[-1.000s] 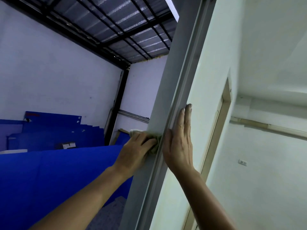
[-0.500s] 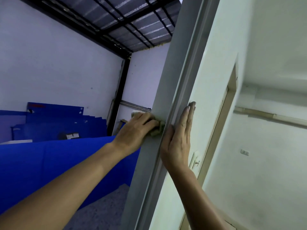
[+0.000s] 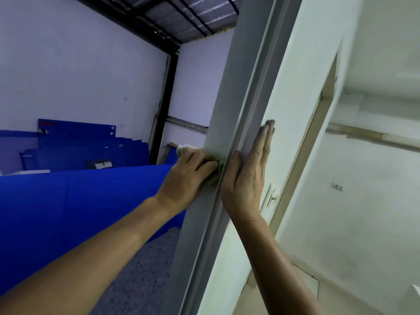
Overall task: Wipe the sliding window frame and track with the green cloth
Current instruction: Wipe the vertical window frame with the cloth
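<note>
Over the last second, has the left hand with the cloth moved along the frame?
Cannot tell: left hand presses green cloth beside the flat right hand throughout; the camera shifts.

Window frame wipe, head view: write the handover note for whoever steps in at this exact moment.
Left hand: presses the green cloth against the grey face of the upright window frame, fingers curled over it.
Right hand: flat and open, braced on the white surface beside the frame's groove, holding nothing.
Cloth sits about mid-height on the frame, mostly hidden under the hand.
Done: cannot tell which stretches are already wiped; no visible dirt line.
Left: run the cloth along the frame above and below the hand, then the groove. The bottom track is out of view.
</note>
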